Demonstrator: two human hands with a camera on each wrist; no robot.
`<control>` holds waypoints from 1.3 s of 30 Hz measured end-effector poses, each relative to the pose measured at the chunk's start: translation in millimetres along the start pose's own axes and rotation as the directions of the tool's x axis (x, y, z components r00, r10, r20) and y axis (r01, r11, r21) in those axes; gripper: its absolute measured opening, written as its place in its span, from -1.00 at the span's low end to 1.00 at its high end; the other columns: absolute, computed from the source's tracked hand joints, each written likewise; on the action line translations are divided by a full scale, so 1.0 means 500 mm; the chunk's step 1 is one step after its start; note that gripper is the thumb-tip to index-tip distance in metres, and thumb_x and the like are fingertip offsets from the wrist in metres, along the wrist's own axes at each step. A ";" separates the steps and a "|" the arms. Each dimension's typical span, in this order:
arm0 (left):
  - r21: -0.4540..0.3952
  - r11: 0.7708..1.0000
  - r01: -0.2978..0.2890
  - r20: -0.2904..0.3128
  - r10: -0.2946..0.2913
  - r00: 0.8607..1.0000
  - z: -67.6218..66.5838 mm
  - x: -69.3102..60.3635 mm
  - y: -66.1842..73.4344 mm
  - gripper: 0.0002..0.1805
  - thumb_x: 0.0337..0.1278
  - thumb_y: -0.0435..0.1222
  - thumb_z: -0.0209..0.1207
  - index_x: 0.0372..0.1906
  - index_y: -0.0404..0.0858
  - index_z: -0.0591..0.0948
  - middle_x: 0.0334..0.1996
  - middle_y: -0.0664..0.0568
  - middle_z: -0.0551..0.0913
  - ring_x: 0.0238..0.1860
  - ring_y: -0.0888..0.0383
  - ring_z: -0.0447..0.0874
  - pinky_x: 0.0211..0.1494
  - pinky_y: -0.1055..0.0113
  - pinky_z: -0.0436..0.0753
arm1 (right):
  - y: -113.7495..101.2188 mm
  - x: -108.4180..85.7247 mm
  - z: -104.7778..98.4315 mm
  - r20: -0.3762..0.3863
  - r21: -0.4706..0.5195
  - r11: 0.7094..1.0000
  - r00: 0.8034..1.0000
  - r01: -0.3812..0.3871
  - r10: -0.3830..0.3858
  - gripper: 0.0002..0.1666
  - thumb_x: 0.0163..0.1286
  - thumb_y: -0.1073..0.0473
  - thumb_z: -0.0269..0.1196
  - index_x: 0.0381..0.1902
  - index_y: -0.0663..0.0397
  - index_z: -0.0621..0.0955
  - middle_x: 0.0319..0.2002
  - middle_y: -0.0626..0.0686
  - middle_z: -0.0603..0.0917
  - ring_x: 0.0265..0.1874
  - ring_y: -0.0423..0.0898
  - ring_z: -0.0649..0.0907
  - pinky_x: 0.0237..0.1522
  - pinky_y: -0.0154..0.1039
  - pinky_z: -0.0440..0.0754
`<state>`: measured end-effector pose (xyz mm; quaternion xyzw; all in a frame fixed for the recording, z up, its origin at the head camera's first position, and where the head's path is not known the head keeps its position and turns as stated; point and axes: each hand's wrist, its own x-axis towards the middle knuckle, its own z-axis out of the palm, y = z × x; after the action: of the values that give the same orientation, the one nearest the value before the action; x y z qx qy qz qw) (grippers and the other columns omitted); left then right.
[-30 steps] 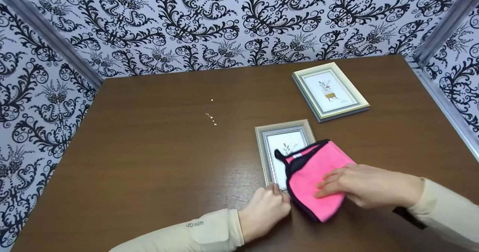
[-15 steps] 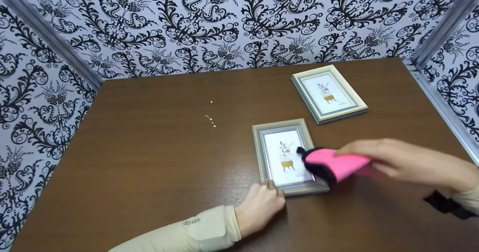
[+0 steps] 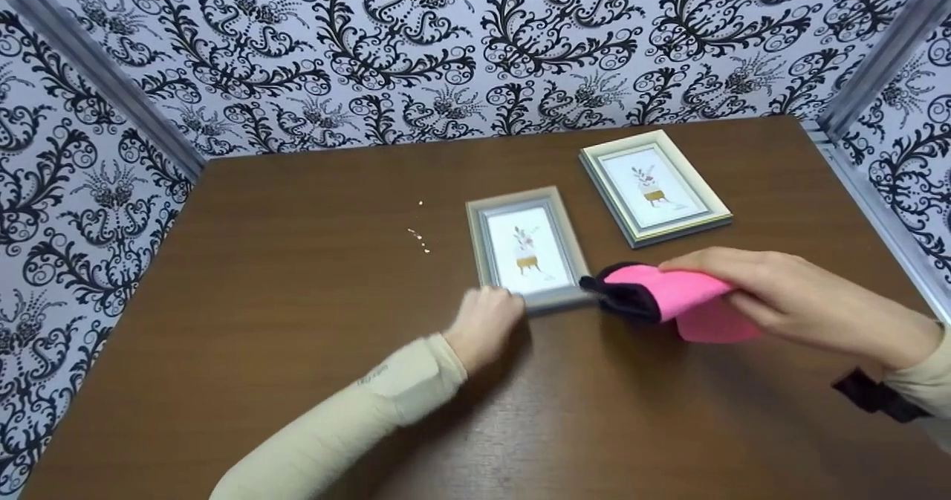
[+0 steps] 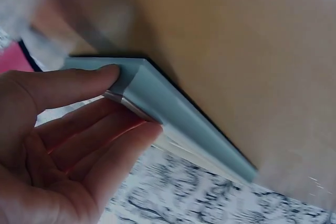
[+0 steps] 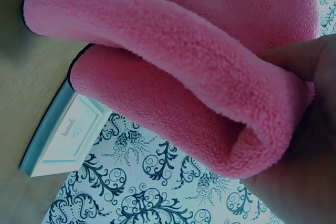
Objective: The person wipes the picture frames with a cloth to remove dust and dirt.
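A greyish-beige picture frame (image 3: 529, 244) with a plant print lies face up on the brown table (image 3: 297, 307). My left hand (image 3: 487, 329) grips its near left corner. In the left wrist view, the thumb presses the frame's grey side (image 4: 173, 111) while the fingers lie against its face. My right hand (image 3: 806, 303) holds a folded pink cloth (image 3: 691, 292) with dark edging, just right of the frame's near right corner. Seen from the right wrist, the fluffy cloth (image 5: 210, 77) is bent into a loop, with the thumb on one side; most fingers are hidden.
A second, cream picture frame (image 3: 654, 188) with a similar print lies farther back on the right. Several small pale crumbs (image 3: 420, 238) are scattered left of the nearer frame. Black-and-white patterned walls (image 3: 416, 54) enclose the table at the back and both sides.
My left hand has moved the nearer frame away and to the left. The cloth has come off that frame, lifted to the right and folded over in my right hand.
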<state>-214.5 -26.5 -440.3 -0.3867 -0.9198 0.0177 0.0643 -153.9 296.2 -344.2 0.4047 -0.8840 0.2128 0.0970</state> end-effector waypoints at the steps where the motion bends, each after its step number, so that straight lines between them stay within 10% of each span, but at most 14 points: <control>1: -0.028 0.999 0.021 0.008 -0.021 1.000 0.001 0.009 -0.013 -0.75 -0.31 -0.62 0.19 -0.42 -0.31 0.65 -0.51 -0.07 0.66 -0.48 0.02 0.66 -0.48 0.22 0.66 | 0.003 0.003 0.001 -0.004 -0.014 1.000 1.000 -0.003 0.003 -0.17 -0.01 0.62 0.11 0.24 -0.04 0.52 0.07 -0.11 0.62 0.01 -0.17 0.60 0.12 -0.59 0.28; 15: -0.147 0.939 0.310 0.013 -0.311 0.950 0.011 0.115 -0.178 -0.86 -0.04 -0.61 0.18 -0.36 -0.40 0.64 -0.34 -0.30 0.65 -0.27 -0.26 0.66 -0.30 -0.02 0.68 | 0.004 0.073 0.056 -0.133 -0.193 0.981 0.991 -0.012 -0.014 -0.33 0.01 0.52 0.33 0.14 0.07 0.56 0.03 0.06 0.65 -0.12 0.10 0.67 -0.19 0.03 0.65; 21: -0.147 0.941 0.304 -0.012 -0.309 0.951 0.012 0.124 -0.189 -0.87 0.01 -0.59 0.14 -0.40 -0.40 0.66 -0.36 -0.32 0.66 -0.28 -0.27 0.67 -0.30 -0.04 0.67 | -0.052 0.041 0.191 0.041 -0.278 0.960 0.999 0.042 -0.031 -0.18 -0.17 0.58 0.29 0.17 0.13 0.54 0.08 0.21 0.62 -0.05 0.16 0.64 -0.18 0.04 0.65; 25: -0.128 0.942 0.309 -0.002 -0.312 0.950 0.011 0.125 -0.191 -0.86 0.04 -0.57 0.14 -0.37 -0.38 0.67 -0.35 -0.32 0.66 -0.27 -0.26 0.67 -0.29 -0.04 0.67 | -0.091 -0.003 0.248 0.225 -0.287 0.953 0.974 0.099 -0.033 -0.29 0.18 0.22 0.33 0.32 0.03 0.43 0.19 0.29 0.50 0.11 0.26 0.54 -0.02 0.14 0.55; 29: -0.121 0.935 0.334 0.045 -0.331 0.942 0.009 0.122 -0.197 -0.85 0.08 -0.56 0.13 -0.33 -0.37 0.68 -0.30 -0.31 0.65 -0.24 -0.26 0.66 -0.26 -0.06 0.66 | -0.102 -0.022 0.245 0.268 -0.247 0.963 0.963 0.106 -0.038 -0.37 0.44 -0.10 0.11 0.40 -0.08 0.36 0.30 0.25 0.40 0.21 0.25 0.45 0.09 0.18 0.45; 39: -0.091 0.940 0.328 0.019 -0.327 0.945 0.019 0.094 -0.207 -0.90 0.06 -0.59 0.16 -0.31 -0.42 0.60 -0.32 -0.33 0.63 -0.26 -0.26 0.66 -0.31 -0.05 0.67 | -0.035 -0.012 0.185 0.242 -0.140 0.984 0.960 -0.110 0.142 -0.36 0.41 -0.04 0.17 0.40 -0.05 0.37 0.39 0.25 0.28 0.36 0.25 0.24 0.26 0.25 0.20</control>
<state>-321.7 -65.3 -436.3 -0.2310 -0.9712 -0.0354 0.0468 -136.8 247.9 -423.4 0.3644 -0.9247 0.1098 -0.0043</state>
